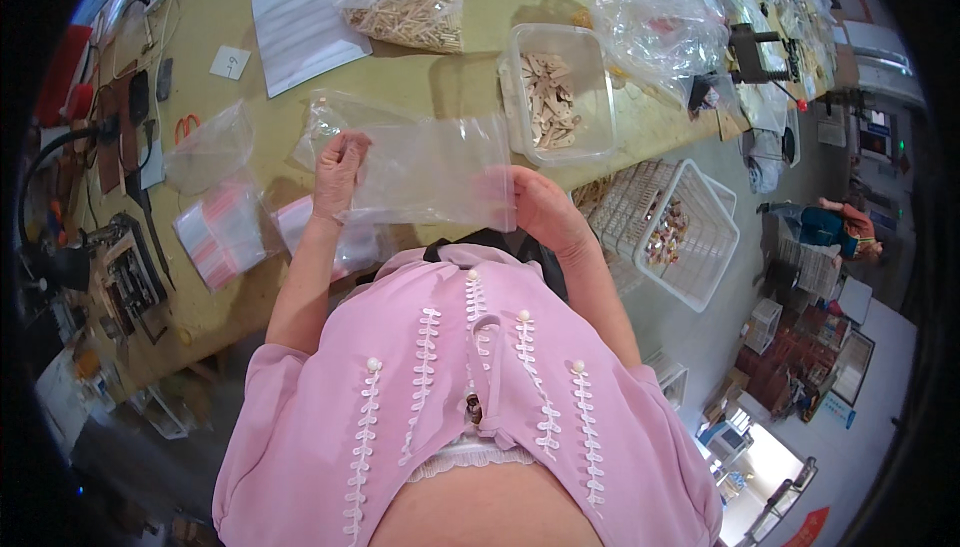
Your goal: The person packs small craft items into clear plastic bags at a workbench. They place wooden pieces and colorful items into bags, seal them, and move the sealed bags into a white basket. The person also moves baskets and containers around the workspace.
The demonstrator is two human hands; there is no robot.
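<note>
My left hand (341,172) is pinched on the left end of a clear plastic bag (431,168), stretched flat above the table's near edge. At the bag's right end is my right hand (547,209); its fingertips show through the film, and whether they are inside or behind it I cannot tell. The bag looks flat, with nothing visible in it. Another clear bag (319,123) with a small piece in it lies behind my left hand. Just beyond my right hand stands a clear plastic tub (600,108) holding flat wooden pieces (551,100).
A bag of short wooden sticks (412,14) and a paper sheet (304,29) lie farther back. Packs of pink-edged bags (225,232), orange-handled scissors (187,126) and a metal device (131,269) are at left. A white basket (697,277) of wrapped items stands right, below table height.
</note>
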